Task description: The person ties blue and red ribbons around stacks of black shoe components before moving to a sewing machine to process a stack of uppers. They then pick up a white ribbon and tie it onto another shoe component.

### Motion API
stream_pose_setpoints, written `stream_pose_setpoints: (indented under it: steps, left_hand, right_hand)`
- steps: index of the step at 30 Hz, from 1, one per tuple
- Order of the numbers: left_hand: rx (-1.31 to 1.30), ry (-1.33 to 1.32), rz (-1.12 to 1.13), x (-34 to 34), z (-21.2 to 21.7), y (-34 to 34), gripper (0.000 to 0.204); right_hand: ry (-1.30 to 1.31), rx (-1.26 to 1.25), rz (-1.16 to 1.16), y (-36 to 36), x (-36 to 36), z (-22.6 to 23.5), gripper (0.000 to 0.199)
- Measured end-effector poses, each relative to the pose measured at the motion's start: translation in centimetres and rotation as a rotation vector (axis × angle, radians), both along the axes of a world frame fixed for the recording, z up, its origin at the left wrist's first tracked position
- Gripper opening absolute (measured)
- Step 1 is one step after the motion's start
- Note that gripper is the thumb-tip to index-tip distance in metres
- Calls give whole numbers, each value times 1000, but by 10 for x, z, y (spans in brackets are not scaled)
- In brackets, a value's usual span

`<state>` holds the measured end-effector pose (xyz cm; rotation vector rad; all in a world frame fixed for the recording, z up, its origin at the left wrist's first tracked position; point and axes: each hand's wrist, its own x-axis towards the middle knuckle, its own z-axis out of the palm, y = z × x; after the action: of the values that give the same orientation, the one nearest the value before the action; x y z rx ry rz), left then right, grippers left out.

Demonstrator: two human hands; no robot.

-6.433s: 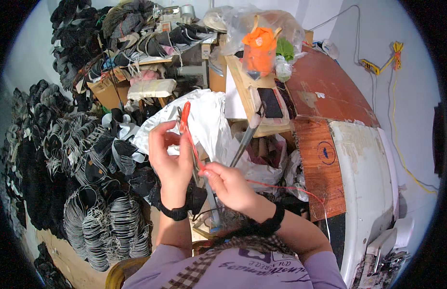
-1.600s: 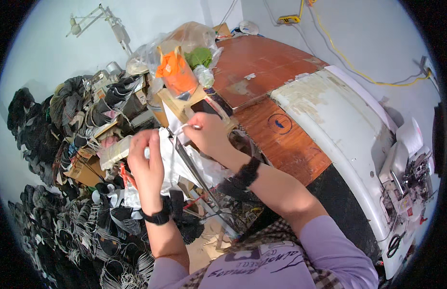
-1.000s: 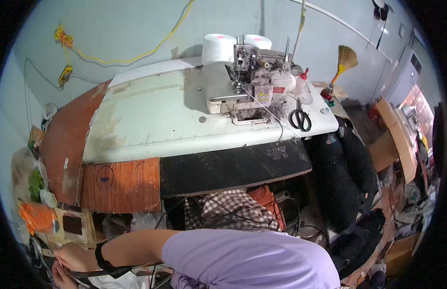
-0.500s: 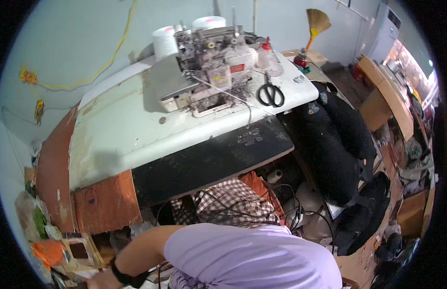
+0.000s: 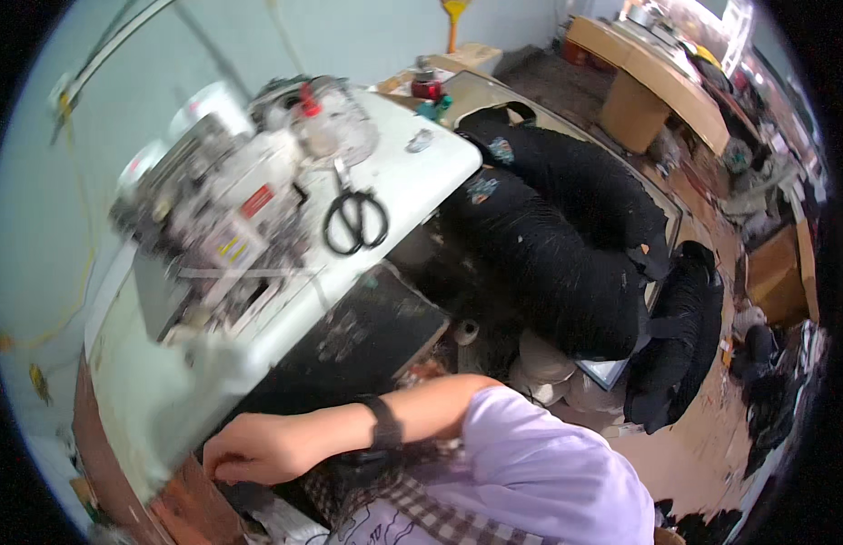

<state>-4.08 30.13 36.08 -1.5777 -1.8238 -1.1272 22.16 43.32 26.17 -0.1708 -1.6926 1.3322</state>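
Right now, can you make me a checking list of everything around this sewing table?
Surface: white table, worn, with a dark panel at its front.
Job's things: sewing machine, blurred; black-handled scissors lying beside it.
Clutter: small bits at the table's far corner; black bundles piled alongside.
Fingers: right hand curled at the table's brown edge, grip unclear; left hand not in view.
Cables: yellow cord on the wall.
Surroundings: wooden counter beyond the bundles.

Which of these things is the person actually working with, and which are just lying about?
In use: right hand, fingers curled at the brown table edge; what it grips is hidden.
Lying about: black scissors, sewing machine, black fabric bundles.
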Motion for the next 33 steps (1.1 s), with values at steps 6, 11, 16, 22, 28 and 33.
stream_pose_setpoints:
  steps: [6, 11, 16, 22, 28, 33]
  left_hand:
    - [-651, 181, -290, 175, -48, 120, 28]
    - [-770, 172, -571, 226, -100, 183, 31]
    - [-779, 296, -507, 236, -140, 210, 35]
    - [-792, 165, -534, 246, -141, 218, 38]
    - [-760, 128, -592, 239, -144, 222, 42]
    - [-683, 243, -674, 236, -147, 227, 41]
  right_hand:
    - [190, -343, -247, 12, 163, -22, 19]
    - [30, -447, -943, 28, 305, -36, 18]
    - [-172, -398, -1693, 77, 500, -88, 18]
    - [-1204, -374, -2133, 151, 626, -143, 27]
    - [-1466, -749, -1940, 189, 659, -172, 42]
    - [-1599, -976, -1679, 188, 686, -185, 28]
